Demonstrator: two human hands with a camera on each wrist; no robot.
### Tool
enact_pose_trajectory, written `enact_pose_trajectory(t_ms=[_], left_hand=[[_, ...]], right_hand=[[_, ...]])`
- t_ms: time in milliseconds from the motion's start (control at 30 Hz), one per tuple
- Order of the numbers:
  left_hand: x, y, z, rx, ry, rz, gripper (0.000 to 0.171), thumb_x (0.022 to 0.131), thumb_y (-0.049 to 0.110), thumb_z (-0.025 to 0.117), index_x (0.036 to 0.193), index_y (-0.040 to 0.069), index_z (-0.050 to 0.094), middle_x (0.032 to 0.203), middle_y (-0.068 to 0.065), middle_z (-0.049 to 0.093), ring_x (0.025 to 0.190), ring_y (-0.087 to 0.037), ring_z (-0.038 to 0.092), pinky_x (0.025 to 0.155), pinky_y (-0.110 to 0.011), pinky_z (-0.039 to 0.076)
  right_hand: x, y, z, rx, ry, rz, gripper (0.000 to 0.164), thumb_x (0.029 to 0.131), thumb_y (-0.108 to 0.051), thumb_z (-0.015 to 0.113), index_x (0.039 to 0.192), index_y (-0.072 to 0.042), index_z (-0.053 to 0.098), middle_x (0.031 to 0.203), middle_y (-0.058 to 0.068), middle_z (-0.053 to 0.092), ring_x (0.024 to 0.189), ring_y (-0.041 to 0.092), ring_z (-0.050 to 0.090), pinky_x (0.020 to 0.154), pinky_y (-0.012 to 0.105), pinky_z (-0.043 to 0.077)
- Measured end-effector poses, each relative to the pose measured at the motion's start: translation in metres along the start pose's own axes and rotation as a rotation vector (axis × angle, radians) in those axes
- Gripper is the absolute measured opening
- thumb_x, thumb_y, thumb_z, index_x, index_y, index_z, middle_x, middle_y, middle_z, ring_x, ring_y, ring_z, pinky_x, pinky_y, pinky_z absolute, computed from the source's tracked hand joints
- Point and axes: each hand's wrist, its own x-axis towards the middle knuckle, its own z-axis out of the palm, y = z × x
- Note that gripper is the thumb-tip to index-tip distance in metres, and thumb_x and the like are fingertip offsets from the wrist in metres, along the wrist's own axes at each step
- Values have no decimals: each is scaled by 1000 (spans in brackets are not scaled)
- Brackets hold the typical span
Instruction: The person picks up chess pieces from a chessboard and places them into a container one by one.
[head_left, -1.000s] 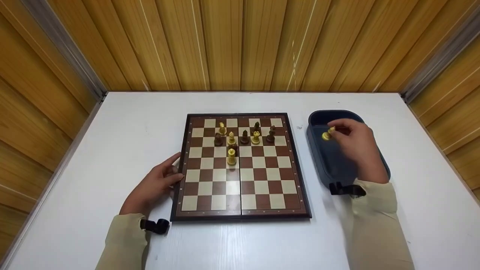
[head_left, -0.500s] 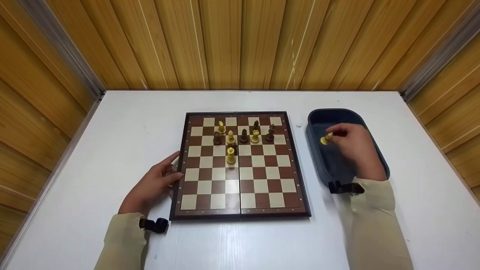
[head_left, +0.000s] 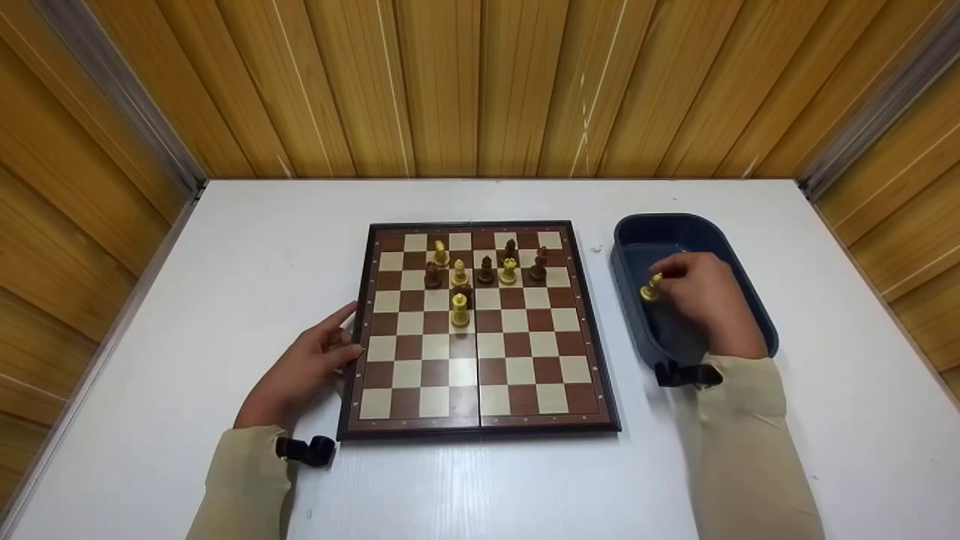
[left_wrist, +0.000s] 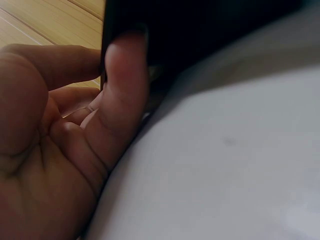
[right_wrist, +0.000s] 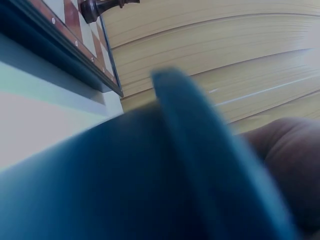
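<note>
The change I pick up on my feed is at the right: the right hand [head_left: 701, 292] has carried its gold chess piece [head_left: 649, 289] a little lower in the frame over the last second, down inside the blue tray [head_left: 652, 232]. I see the thumb and fingertips pinching it, base towards the lower left, tilted, near the tray's left inner wall. Whether the base touches the tray floor, I can't tell from here. My right wrist view doesn't help: the tray wall fills its lower part and only a bit of the hand shows at the right edge.

The left hand [head_left: 300, 367], left of centre, has kept its place, its index finger and thumb spread apart and resting against the left edge of the chessboard [head_left: 525, 367]. My left wrist view shows those fingertips on the dark edge. The two hands are well apart, with the board between them.

On the board I find no change in layout: the frontmost gold piece [head_left: 460, 311] stands mid-frame with a dark piece [head_left: 463, 292] partly hidden behind it, and the other pieces stand in the upper half. So I judge that the work in hand is now at the tray, with the board merely steadied and the held piece not yet released.
</note>
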Motion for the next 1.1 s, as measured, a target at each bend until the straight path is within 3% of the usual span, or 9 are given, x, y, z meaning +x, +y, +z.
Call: enact_pose_trajectory(t_ms=[267, 867, 1100], left_hand=[[1, 0, 0, -20, 10, -6, 71, 96, 13, 60, 155, 23, 23, 100, -10, 54, 79, -18, 61, 62, -37, 59], [0, -1, -1, -10, -3, 8, 71, 97, 12, 59, 156, 22, 20, 102, -12, 57, 78, -19, 64, 60, -41, 60], [-2, 0, 0, -30, 6, -18, 72, 96, 15, 60, 155, 25, 22, 104, -13, 56, 79, -20, 64, 64, -39, 60]], right_hand=[[-2, -1, -1, -22, -20, 27, 30, 92, -9, 55, 120, -1, 66, 123, 22, 62, 109, 33, 55, 90, 45, 46], [-10, -9, -5, -28, 22, 1, 30, 95, -13, 55, 122, -4, 64, 122, 21, 62, 105, 33, 56, 88, 46, 47], [-9, -16, -3, -16, 72, -35, 31, 94, -14, 59, 123, -3, 64, 121, 21, 63, 105, 34, 59, 85, 46, 49]])
